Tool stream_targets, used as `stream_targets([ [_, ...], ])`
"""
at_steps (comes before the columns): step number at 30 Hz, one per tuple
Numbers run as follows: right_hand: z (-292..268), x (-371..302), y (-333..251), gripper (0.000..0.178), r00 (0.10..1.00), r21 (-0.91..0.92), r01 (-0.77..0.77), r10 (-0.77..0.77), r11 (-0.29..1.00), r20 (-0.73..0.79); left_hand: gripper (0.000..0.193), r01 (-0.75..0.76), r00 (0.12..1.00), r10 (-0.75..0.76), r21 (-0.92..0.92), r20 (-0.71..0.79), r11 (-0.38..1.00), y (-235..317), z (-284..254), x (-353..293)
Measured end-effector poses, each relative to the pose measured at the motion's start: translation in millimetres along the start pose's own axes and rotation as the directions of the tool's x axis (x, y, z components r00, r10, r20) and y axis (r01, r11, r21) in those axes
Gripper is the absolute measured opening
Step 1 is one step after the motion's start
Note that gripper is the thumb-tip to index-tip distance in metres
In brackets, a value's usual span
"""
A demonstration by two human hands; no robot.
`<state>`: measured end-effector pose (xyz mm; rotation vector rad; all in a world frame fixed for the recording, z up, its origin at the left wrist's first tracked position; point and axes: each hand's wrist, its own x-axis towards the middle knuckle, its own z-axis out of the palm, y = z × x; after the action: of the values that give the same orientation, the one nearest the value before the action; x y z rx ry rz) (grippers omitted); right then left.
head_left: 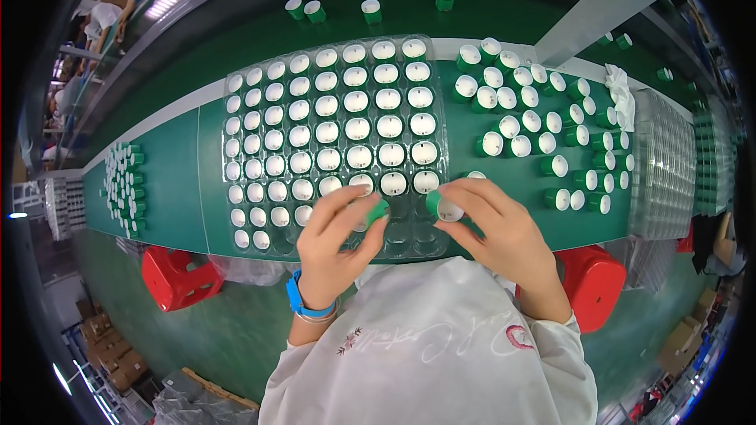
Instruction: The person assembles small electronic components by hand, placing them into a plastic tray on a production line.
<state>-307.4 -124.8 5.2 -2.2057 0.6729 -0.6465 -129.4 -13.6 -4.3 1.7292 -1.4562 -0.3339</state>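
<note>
Green-and-white cup [379, 212] in the L hand [335, 240], pinched b/w thumb and fingers, tilted and partly hidden by them, over the near rows of the clear plastic tray [403, 242]. R hand [504, 232] has a second cup [449, 209], also pinched b/w thumb and fingers, tipped w/ its white face toward the wearer, by the tray's near right corner; can't tell if it touches the tray. Both hands are close together, cups apart.

Most pockets hold seated cups [357, 101], white faces up, in rows; the bare pockets are at the near edge, mostly center to R. Tray sits on the green tabletop [169, 149]. Loose cups [487, 97] stand or lie scattered R of it, w/ a white cloth [620, 94] and a stack of clear trays [660, 173] at the far R end. Another cluster of cups [122, 185] (packed much tighter) is at the L end. Few more cups [372, 11] are on the dark green surface beyond the table.

Blue wristband [294, 293] on L wrist. Red stools below the table edge, one L [161, 283], one R [594, 287].
</note>
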Motion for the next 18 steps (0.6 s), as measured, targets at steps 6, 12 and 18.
stream_targets([
  [6, 11.3, -4.3, 3.8, 0.033, 0.993, -0.052, 0.056, -0.05, 0.997, 0.106, 0.039, 0.032, 0.964, -0.032, 0.006, 0.264, 0.999, 4.5, 9.9, -1.1],
  [12, 18.2, -1.3, 5.6, 0.032, 0.963, -0.102, 0.025, 0.004, 0.995, 0.271, 0.04, -0.133, 0.941, 0.073, 0.163, 0.331, 0.978, -3.8, 17.6, -3.1],
  [18, 17.7, 5.6, 7.8, 0.032, 0.956, -0.17, 0.06, -0.008, 0.984, 0.292, 0.043, -0.155, 0.941, 0.07, 0.235, 0.332, 0.96, -4.1, 16.2, 1.1],
])
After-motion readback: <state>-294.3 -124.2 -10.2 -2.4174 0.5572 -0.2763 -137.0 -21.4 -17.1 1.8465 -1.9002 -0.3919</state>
